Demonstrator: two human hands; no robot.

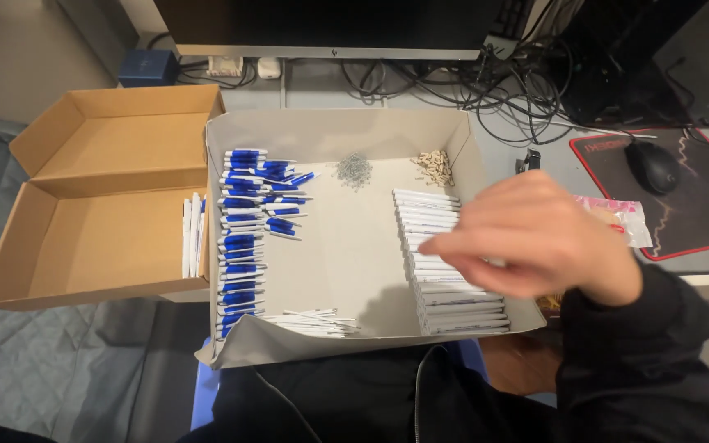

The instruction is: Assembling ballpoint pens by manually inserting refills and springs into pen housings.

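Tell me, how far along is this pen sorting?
Early, it seems. Only a few finished pens lie in the brown box. The right hand, blurred, reaches over the white barrels; I cannot tell if it holds one. Many blue parts, springs and barrels remain in the grey tray.

White pen barrels stacked in a neat row, lying flat, right side of shallow box

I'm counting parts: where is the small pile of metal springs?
Head view: the metal springs lie at the tray's far side, between the blue pen caps and the tan pieces.
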